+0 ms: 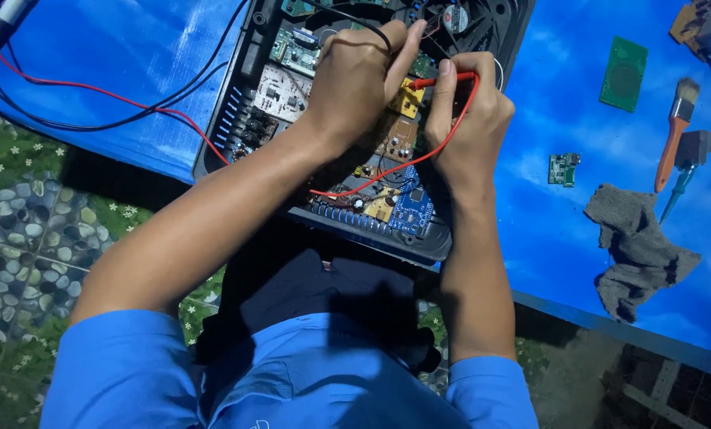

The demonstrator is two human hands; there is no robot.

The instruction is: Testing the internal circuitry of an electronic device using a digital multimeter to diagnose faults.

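Observation:
An opened black device case full of circuit boards lies on a blue table cover. My left hand is closed over a black test probe with a black lead, pressed down among the boards near a round fan. Just to its right, my right hand pinches a red test probe whose red wire loops down across a blue board and off to the left. Both hands nearly touch above a yellow component.
Right of the case lie a green square board, a small green module, a brush with an orange handle, a green-handled screwdriver and a grey rag. Red and black cables trail left. A pebble-pattern floor shows below.

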